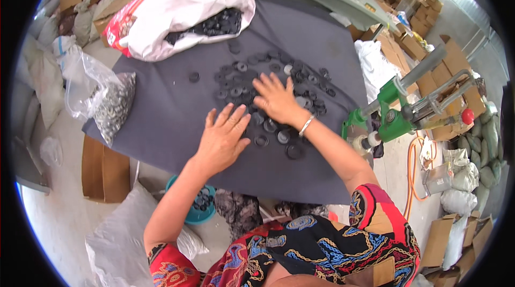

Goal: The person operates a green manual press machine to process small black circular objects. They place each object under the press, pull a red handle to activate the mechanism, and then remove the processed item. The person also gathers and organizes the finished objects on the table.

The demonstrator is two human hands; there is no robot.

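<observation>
Small round black pieces (261, 140), like discs or rings, lie spread over the dark grey cloth (171, 120) on the table. My right hand (278, 99) rests palm down among them, fingers spread, with a bracelet at the wrist. Beside it, on the near left edge of the pile, my left hand (221, 139) lies flat with its fingers apart. Neither hand grips anything; what lies beneath the palms is hidden. One black disc (193, 77) sits alone to the left of the pile.
A white and red sack (155, 24) holding more black pieces lies at the far left. Near the left edge stands a clear bag (115, 102) of small metallic parts. A green hand press (389, 110) is on the right. Below the table sits a teal basin (199, 212) with black pieces.
</observation>
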